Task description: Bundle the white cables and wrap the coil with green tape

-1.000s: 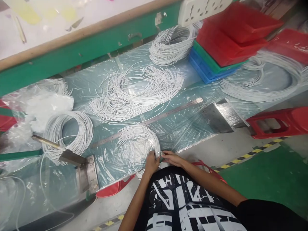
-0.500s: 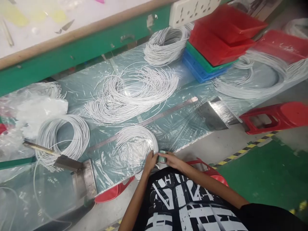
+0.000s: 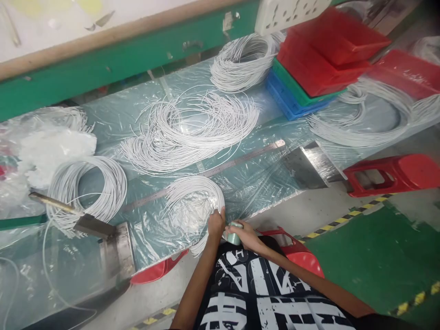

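At the table's front edge, my left hand point(image 3: 216, 223) is closed around a curved bundle of white cables point(image 3: 197, 183). The bundle arcs over the plastic-covered table, and its other end hangs near the edge below my wrist. Just right of it, my right hand point(image 3: 246, 234) grips a small pale green roll of tape point(image 3: 234, 233). The fingertips of both hands are close together beside the bundle. Whether a strip of tape runs between roll and bundle is too small to tell. Behind the bundle lies a steel ruler point(image 3: 240, 159).
A big loose heap of white cables point(image 3: 192, 133) lies mid-table, with a coil point(image 3: 87, 192) to the left. Stacked red bins point(image 3: 323, 59) stand at the back right. Metal plates point(image 3: 309, 165) sit near the front edge. A red stool point(image 3: 395, 174) stands beyond.
The tape roll has turned from lying sideways to a more upright tilt and dropped slightly lower in my right hand. My left hand has closed more over the bundle. The view has shifted slightly.
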`<state>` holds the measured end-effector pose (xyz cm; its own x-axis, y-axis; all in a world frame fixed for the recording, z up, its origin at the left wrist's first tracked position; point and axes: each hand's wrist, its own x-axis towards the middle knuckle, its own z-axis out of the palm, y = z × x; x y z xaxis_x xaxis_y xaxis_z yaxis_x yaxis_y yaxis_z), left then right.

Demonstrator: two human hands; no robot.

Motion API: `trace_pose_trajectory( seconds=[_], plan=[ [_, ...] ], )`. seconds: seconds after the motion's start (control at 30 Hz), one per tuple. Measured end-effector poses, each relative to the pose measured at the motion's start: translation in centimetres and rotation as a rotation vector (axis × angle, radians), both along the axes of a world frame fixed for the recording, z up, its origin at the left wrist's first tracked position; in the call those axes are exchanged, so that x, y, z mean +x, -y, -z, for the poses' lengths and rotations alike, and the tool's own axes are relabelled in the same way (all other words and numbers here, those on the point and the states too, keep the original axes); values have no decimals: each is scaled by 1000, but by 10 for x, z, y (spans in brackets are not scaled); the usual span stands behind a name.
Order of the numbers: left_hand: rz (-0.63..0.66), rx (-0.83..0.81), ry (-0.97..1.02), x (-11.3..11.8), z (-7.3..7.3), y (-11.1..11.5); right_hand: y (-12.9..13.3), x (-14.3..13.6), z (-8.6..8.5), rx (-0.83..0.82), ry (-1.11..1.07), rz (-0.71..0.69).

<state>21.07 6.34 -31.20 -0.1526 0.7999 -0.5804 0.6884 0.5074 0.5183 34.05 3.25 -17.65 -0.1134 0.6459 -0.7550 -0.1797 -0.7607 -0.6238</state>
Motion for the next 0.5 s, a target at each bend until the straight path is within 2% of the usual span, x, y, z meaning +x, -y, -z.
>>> trace_pose_trajectory(
  seconds=[0.07,0.1,0.17,0.23,0.3,0.4,0.5],
  plan=[
    [-41,-12,5,-9,-2,2,5,-5,-38,77,-145,-128],
    [-59,-8,20,-14,-4,4,6,-7,-51,142,-226,-191],
    [-71,4,96,-23,-11,8,3,-7,-58,152,-337,-151],
    [-59,-24,229,-31,-17,9,-7,2,-41,60,-365,11],
    [-38,-97,392,-40,-23,8,-19,19,-12,-22,-323,138],
    [-39,-186,593,-55,-34,6,-29,47,28,-66,-244,168],
    [-74,-206,686,-70,-51,10,-28,63,45,-71,-201,157]
  ],
)
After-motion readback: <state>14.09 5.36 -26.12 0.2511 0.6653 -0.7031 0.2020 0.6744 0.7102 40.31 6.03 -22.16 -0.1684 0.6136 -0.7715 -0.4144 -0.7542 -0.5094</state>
